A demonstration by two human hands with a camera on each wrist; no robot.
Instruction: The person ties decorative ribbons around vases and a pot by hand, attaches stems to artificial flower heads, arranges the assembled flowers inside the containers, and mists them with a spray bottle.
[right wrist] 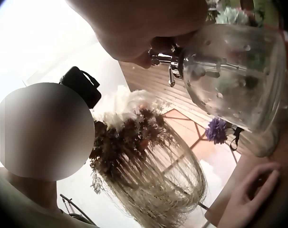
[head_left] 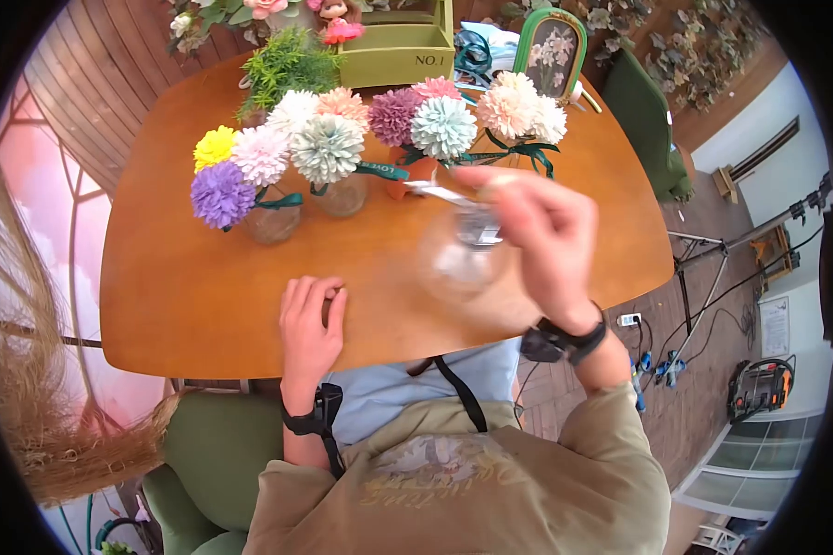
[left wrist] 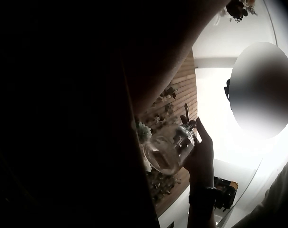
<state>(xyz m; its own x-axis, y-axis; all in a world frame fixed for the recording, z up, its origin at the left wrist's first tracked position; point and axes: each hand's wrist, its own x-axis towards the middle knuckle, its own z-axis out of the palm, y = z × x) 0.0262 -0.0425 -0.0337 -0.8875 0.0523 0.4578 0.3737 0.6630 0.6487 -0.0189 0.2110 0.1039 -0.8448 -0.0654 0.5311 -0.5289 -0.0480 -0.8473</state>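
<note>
My right hand (head_left: 553,242) holds a clear glass spray bottle (head_left: 463,266) by its silver sprayer top, above the table's right half. The bottle is blurred in the head view. In the right wrist view the hand's fingers curl round the metal neck, and the bottle (right wrist: 234,78) lies tilted, with drops on its glass and a thin tube inside. The left wrist view shows the same bottle (left wrist: 168,153) from the side. My left hand (head_left: 311,326) rests on the wooden table (head_left: 194,319) near its front edge, fingers loosely bent, holding nothing.
Glass vases (head_left: 273,222) with pompom flowers (head_left: 329,148) and green ribbons stand across the table's middle. Behind them are a green plant (head_left: 292,69), a green wooden box (head_left: 393,55) and a framed flower picture (head_left: 552,57). A tripod (head_left: 717,248) stands to the right.
</note>
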